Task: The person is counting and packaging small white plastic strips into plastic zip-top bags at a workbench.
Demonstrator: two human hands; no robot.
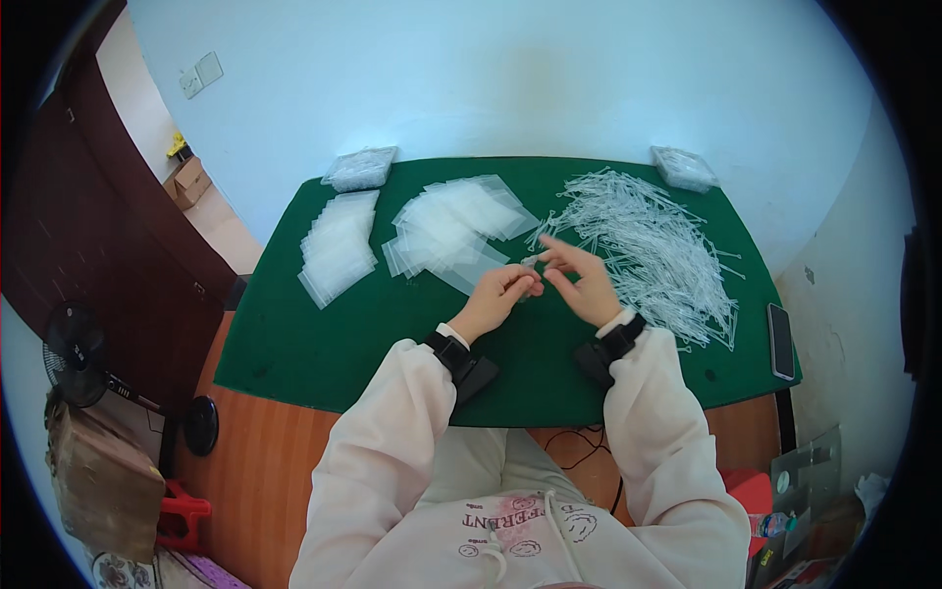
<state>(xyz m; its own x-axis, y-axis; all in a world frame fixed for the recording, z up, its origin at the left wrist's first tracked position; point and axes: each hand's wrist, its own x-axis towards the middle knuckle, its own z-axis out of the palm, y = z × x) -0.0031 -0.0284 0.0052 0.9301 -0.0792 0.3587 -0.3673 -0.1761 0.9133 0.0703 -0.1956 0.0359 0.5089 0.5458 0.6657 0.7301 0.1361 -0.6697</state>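
Observation:
My left hand (494, 301) is closed in a pinch over the middle of the green table. A small clear plastic piece (530, 262) shows at its fingertips, too small to tell whether it is a bag or thin sticks. Close beside it, my right hand (585, 286) has its forefinger stretched out and its thumb apart, with nothing plainly held. A fanned pile of clear flat plastic bags (446, 226) lies just beyond my left hand. To the right spreads a big heap of thin clear plastic sticks (648, 245) with small knobbed ends.
Another fanned row of clear bags (339, 245) lies on the left of the green tabletop (314, 353). Filled clear packs stand at the far left corner (360, 169) and far right corner (684, 169). A phone (780, 341) rests by the right edge. A wall (530, 98) rises behind.

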